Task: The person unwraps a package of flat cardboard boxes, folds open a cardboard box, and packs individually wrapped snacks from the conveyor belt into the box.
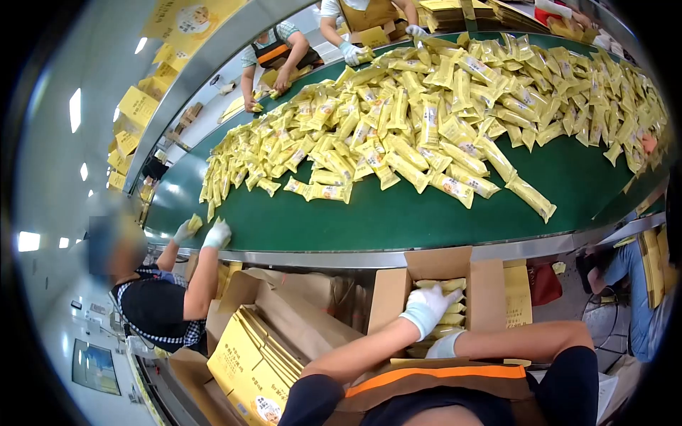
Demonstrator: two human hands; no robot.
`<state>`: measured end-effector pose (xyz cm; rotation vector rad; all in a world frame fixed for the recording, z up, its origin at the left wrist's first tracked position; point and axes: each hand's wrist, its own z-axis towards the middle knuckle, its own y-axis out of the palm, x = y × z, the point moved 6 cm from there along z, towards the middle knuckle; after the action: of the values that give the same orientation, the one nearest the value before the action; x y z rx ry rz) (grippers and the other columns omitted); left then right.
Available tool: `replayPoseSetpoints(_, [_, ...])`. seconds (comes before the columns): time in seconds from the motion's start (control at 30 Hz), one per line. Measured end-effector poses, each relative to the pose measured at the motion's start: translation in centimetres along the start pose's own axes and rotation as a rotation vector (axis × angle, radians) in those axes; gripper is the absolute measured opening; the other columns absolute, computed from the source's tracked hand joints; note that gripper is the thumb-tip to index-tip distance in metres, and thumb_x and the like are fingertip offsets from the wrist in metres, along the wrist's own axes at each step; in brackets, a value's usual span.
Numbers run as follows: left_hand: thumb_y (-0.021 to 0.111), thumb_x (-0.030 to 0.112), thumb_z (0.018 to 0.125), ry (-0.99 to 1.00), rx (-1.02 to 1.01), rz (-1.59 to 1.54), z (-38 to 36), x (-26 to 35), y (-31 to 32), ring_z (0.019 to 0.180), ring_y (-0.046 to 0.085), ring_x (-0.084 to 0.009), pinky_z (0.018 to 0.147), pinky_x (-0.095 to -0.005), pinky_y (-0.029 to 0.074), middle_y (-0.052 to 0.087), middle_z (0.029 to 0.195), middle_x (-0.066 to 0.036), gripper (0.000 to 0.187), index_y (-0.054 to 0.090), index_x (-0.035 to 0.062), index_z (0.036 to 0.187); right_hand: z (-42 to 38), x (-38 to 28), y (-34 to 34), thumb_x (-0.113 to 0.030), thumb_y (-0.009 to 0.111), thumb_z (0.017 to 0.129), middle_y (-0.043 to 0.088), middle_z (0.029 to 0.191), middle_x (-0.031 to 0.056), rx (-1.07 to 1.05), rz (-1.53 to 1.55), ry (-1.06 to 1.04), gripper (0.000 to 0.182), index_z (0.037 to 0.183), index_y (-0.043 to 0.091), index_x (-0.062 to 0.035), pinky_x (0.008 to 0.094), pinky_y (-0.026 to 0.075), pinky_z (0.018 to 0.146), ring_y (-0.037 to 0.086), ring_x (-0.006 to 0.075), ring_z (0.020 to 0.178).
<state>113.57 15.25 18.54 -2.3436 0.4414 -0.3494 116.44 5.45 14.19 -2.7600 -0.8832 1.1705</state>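
Note:
An open cardboard box (488,291) stands in front of me against the belt's edge, with several yellow snack packets (452,319) lined up inside. My left hand (428,307), in a white glove, reaches into this box from the left. Its fingers are stretched out and rest on the packets at the far end. At the near end, my right hand (446,346), also gloved, dips into the box. Its fingers are hidden by the box and my arms, so their hold cannot be made out.
A green conveyor belt (298,226) carries a large pile of yellow packets (426,121). Folded yellow cartons (249,366) stand in a box at my left, beside brown paper (305,302). A co-worker (160,302) handles a packet at left; other people work across the belt.

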Motion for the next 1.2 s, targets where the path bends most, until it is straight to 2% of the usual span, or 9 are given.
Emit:
replayPoseSetpoints(0.1, [0.057, 0.013, 0.089, 0.163, -0.205, -0.160, -1.0, -0.3, -1.2, 0.110, 0.061, -0.0381, 0.101, -0.0459, 0.044, 0.054, 0.131, -0.023, 0.071, 0.028, 0.0234, 0.153, -7.1, -2.6, -5.5, -0.037, 0.052, 0.093, 0.060, 0.129, 0.0166, 0.156, 0.035, -0.445, 0.043, 0.129, 0.058, -0.0135, 0.0409, 0.042, 0.102, 0.057, 0.0300, 0.119])
replayPoseSetpoints(0.13, [0.059, 0.013, 0.088, 0.212, -0.250, -0.187, -1.3, -0.4, -2.1, 0.111, 0.061, -0.0378, 0.102, -0.0455, 0.044, 0.054, 0.133, -0.023, 0.073, 0.027, 0.0211, 0.154, -10.4, -1.8, -8.2, -0.026, 0.056, 0.092, 0.066, 0.111, 0.0157, 0.626, 0.184, -0.578, 0.031, 0.119, 0.061, -0.0110, 0.0386, 0.048, 0.093, 0.063, 0.0285, 0.102])
replayPoseSetpoints(0.27, [0.061, 0.021, 0.094, 0.921, -0.260, -0.825, -5.7, -2.0, -10.2, 0.118, 0.059, -0.0271, 0.103, -0.0385, 0.044, 0.058, 0.133, -0.017, 0.059, 0.041, 0.0083, 0.148, -25.7, 8.5, -17.7, -0.022, 0.065, 0.084, 0.066, 0.109, 0.0145, 1.850, 0.369, 0.025, 0.038, 0.118, 0.062, -0.0062, 0.0362, 0.052, 0.088, 0.065, 0.0281, 0.098])
replayPoseSetpoints(0.43, [0.065, 0.033, 0.089, 0.280, 1.126, -0.406, 3.4, -11.2, -20.5, 0.126, 0.048, -0.0394, 0.106, -0.0415, 0.039, 0.049, 0.138, -0.023, 0.064, 0.043, 0.0058, 0.143, -20.2, 16.2, -24.1, -0.054, 0.077, 0.065, 0.032, 0.147, 0.0281, 1.571, -0.164, 0.530, 0.088, 0.140, 0.047, -0.0179, 0.0512, 0.038, 0.107, 0.034, 0.0508, 0.133])
replayPoseSetpoints(0.53, [0.069, 0.047, 0.081, 0.071, 1.087, 0.109, 9.7, -13.3, -17.8, 0.128, 0.043, -0.0403, 0.108, -0.0499, 0.033, 0.048, 0.138, -0.020, 0.076, 0.043, 0.0156, 0.145, -17.5, 14.8, -24.5, -0.046, 0.076, 0.068, 0.035, 0.146, 0.0246, 1.410, -0.227, 0.460, 0.072, 0.132, 0.053, -0.0225, 0.0483, 0.043, 0.103, 0.041, 0.0457, 0.128])
replayPoseSetpoints(0.7, [0.070, 0.038, 0.080, 0.197, 0.807, -0.217, 6.1, -13.5, -14.1, 0.110, 0.055, -0.0323, 0.103, -0.0485, 0.034, 0.062, 0.110, -0.015, 0.067, 0.051, 0.0156, 0.140, -18.5, 14.7, -21.5, -0.032, 0.069, 0.077, 0.048, 0.132, 0.0155, 1.398, -0.325, 0.216, 0.039, 0.115, 0.063, -0.0235, 0.0445, 0.046, 0.090, 0.055, 0.0351, 0.107])
replayPoseSetpoints(0.83, [0.069, 0.036, 0.080, 0.260, 0.686, -0.127, 3.3, -13.6, -12.0, 0.114, 0.052, -0.0321, 0.106, -0.0520, 0.027, 0.058, 0.113, -0.013, 0.055, 0.059, 0.0219, 0.132, -20.3, 14.8, -17.1, -0.029, 0.071, 0.077, 0.040, 0.147, 0.0165, 1.367, -0.440, 0.159, 0.032, 0.107, 0.067, -0.0214, 0.0473, 0.040, 0.101, 0.044, 0.0390, 0.129])
replayPoseSetpoints(1.0, [0.066, 0.030, 0.085, 0.232, 0.983, -0.293, 2.3, -14.7, -13.6, 0.110, 0.059, -0.0361, 0.096, -0.0463, 0.044, 0.063, 0.120, -0.016, 0.032, 0.070, 0.0113, 0.111, -22.7, 13.0, -14.6, -0.029, 0.073, 0.074, 0.058, 0.121, 0.0169, 1.622, -0.587, 0.141, 0.025, 0.092, 0.064, -0.0132, 0.0497, 0.041, 0.099, 0.054, 0.0360, 0.114])
replayPoseSetpoints(1.2, [0.070, 0.028, 0.083, -0.059, 0.864, 0.040, 7.4, -11.4, -12.9, 0.099, 0.060, -0.0370, 0.084, -0.0435, 0.051, 0.060, 0.110, -0.017, 0.063, 0.047, 0.0143, 0.140, -19.9, 12.1, -14.0, -0.024, 0.069, 0.071, 0.060, 0.105, 0.0070, 1.618, -0.585, 0.225, 0.030, 0.097, 0.063, -0.0106, 0.0488, 0.040, 0.098, 0.054, 0.0244, 0.107])
